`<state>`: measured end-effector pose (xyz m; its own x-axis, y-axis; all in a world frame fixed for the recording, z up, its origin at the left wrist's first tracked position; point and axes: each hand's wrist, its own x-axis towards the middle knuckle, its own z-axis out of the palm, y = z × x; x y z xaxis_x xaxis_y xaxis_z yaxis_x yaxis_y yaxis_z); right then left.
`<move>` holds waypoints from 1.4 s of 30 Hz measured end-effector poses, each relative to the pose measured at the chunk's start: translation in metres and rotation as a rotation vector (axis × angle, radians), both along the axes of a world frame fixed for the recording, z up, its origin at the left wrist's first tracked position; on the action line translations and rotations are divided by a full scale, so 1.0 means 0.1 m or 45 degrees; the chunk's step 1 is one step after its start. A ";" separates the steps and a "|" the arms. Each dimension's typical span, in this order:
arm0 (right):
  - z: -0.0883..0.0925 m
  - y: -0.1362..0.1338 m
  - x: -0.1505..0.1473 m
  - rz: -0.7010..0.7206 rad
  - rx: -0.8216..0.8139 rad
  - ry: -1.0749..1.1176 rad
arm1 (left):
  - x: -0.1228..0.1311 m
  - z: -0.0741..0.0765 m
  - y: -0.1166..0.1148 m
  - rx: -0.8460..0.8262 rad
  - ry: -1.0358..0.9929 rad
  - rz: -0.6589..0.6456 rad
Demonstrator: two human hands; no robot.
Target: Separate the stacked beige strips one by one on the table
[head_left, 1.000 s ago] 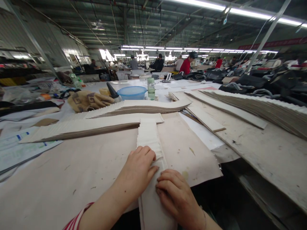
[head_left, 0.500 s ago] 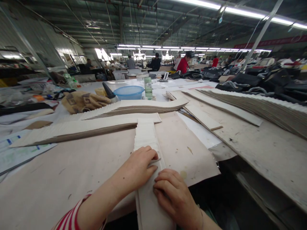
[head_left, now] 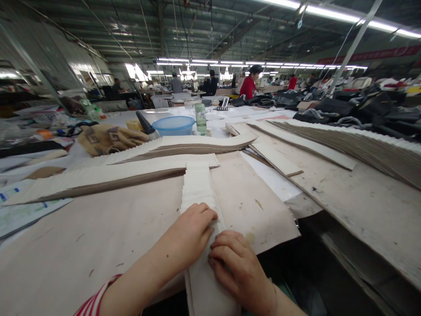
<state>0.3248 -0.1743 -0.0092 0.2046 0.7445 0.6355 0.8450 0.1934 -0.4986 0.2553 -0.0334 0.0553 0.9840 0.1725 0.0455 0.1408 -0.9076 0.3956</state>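
Observation:
A fanned stack of white strips (head_left: 197,186) runs from the table's near edge away from me. My left hand (head_left: 189,232) lies on it with fingers curled over the strips' edges. Just below, my right hand (head_left: 235,265) presses on the same stack with bent fingers, touching the left hand's fingertips. Both hands rest on the stack near the table's front edge. A red-and-white striped sleeve covers my left arm.
Long fanned rows of white strips (head_left: 108,177) lie across the table, with more rows (head_left: 345,142) on the right board. Behind stand a blue bowl (head_left: 173,125), a green bottle (head_left: 200,118) and patterned gloves (head_left: 108,138). People work at far tables (head_left: 248,85).
Both hands stay on the strip stack, shifting slightly along it; the view has drifted a little.

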 end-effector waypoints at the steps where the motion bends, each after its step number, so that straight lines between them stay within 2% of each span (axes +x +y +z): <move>1: 0.00 0.00 0.00 0.003 -0.002 0.001 | 0.00 0.00 -0.01 0.015 -0.002 -0.003; 10: -0.03 0.00 0.00 0.001 -0.001 0.006 | -0.04 -0.04 -0.09 0.219 0.064 -0.023; 25: -0.01 0.03 0.00 -0.019 0.012 0.006 | -0.05 -0.08 -0.23 0.412 0.230 -0.007; 29: 0.05 0.04 0.00 -0.031 -0.032 -0.014 | -0.07 -0.08 -0.17 0.358 0.170 -0.030; 35: 0.10 0.11 0.04 -0.068 -0.133 -0.084 | -0.11 0.07 0.08 0.095 0.140 -0.120; 38: 0.11 0.14 0.04 -0.102 -0.137 -0.116 | -0.14 0.10 0.20 -0.002 0.138 -0.092; 42: 0.09 0.13 0.02 -0.112 -0.124 -0.090 | -0.18 0.09 0.26 -0.028 0.132 -0.028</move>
